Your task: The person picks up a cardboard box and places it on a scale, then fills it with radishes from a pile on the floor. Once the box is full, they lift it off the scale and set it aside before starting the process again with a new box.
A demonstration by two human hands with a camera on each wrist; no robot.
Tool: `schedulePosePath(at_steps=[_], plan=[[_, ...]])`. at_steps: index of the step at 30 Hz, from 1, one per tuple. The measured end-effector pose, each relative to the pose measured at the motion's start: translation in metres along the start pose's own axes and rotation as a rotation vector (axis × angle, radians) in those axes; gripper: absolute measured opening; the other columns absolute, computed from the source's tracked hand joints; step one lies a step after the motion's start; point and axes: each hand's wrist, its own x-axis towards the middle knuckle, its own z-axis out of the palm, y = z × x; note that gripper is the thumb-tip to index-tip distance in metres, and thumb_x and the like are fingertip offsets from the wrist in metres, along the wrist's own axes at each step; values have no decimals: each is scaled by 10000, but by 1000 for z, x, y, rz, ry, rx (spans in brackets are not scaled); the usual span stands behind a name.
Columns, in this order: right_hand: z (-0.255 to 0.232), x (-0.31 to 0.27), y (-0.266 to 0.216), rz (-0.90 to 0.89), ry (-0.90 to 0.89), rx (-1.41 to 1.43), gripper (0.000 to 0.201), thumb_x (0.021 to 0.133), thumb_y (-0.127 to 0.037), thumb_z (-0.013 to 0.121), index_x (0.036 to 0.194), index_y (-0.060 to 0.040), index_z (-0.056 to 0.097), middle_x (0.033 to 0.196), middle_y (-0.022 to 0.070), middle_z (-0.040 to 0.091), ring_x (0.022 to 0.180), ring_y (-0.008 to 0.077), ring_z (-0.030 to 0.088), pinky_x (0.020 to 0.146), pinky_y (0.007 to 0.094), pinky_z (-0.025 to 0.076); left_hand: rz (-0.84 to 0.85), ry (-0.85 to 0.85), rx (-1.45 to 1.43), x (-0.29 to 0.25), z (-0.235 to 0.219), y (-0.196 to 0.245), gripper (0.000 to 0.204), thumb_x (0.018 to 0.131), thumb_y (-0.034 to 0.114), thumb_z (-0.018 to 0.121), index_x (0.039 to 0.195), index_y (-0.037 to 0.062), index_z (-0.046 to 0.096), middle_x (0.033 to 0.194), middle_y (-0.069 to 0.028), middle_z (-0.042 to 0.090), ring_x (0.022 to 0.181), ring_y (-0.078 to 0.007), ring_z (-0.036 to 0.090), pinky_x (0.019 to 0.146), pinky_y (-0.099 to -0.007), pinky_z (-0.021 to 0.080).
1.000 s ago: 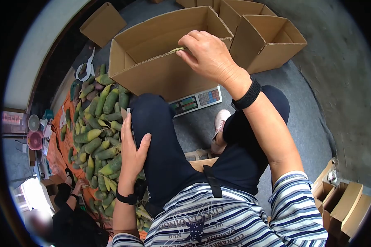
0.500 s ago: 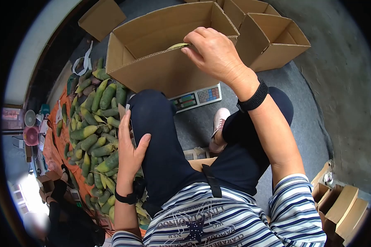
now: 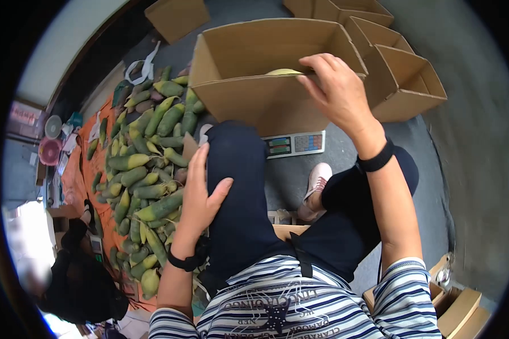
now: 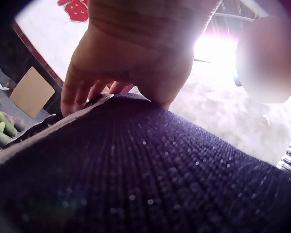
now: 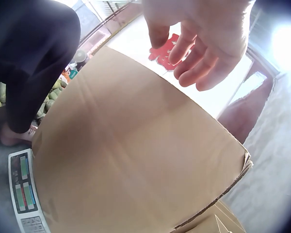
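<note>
While L hand (image 3: 197,195), thumb apart, is resting on thigh (image 3: 238,181) & not bracing carton (image 3: 257,104), a bump from R hand (image 3: 341,87) could be skewing the scale (image 3: 296,144). R hand is hanging by the rim (image 3: 237,81), fingers loosely parted, gripping nothing visible; pale radish (image 3: 283,72) is lying inside, part. hidden.

Bright fisheye views with blown-out glare
The head view is evenly lit, its edges bowed and black, white glare at lower left. In the left wrist view, backlight shades the left hand (image 4: 131,60); in the right one, soft shadow darkens the box (image 5: 136,145), glare at upper right.
</note>
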Motion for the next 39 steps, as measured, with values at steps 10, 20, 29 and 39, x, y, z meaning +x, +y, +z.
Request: schedulePosePath(at_steps=[10,20,29,39], plan=[[-31,11,-34,20,22,49,260,835,-145,684,1075,-66,620,1031,96,641,824,259,661,704,338,540,-26,-2,-22,-8,-11,-1,727,889,310,610,1445,-22,279,1466,-225,327,1372,-352,320,1129,-397,253],[-157,-3,-152,25,-388,917,130,790,-48,705,911,-10,732,861,97,659,749,208,640,667,299,515,-12,40,-4,-13,-15,-9,754,884,388,621,1441,-9,302,1463,-237,337,1362,-369,335,1115,-415,284],[-174,-37,-198,-139,-331,1776,215,861,-57,683,1033,73,683,929,163,628,774,251,629,662,326,507,-41,37,22,-11,-50,5,757,812,267,715,1406,-23,346,1420,-242,375,1337,-369,365,1116,-395,284],[-209,-48,-139,119,-333,1525,100,820,-55,728,843,12,657,787,112,610,667,205,596,575,302,470,89,199,-1220,85,-120,110,433,910,226,635,1239,-29,511,1249,-159,532,1160,-282,537,936,-402,477]])
